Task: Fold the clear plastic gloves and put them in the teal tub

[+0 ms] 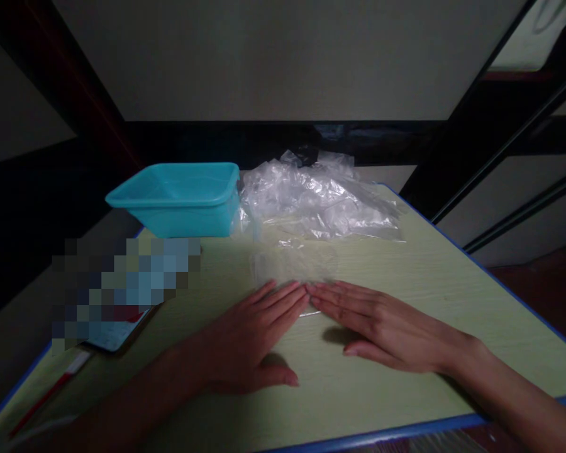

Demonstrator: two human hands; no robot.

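Near edge of table (pixel 344 409): blue trim, bare top. Near left corner, a red-and-white stick (pixel 51 399), out of the work area. Left hand (pixel 248 336) lies flattened, fingers straight, thumb off to the side, nothing gripped. Right hand (pixel 384 327) mirrors it, also gripping nothing. Fingertips meet or nearly meet on the bag (pixel 295 261), a clear film lying mid-table just ahead of the hands; looks like pressure from both sides to keep it flat and stop it sliding. Phone (pixel 116 336) left of the left hand, mostly pixelated, clear of both hands. Farther back left, blue tub (pixel 193 220), upright; inside mostly hidden. Beside it, loose heap of clear plastic (pixel 316 198) at the far end, probably parked there to leave room up front. Panel (pixel 283 63) behind.
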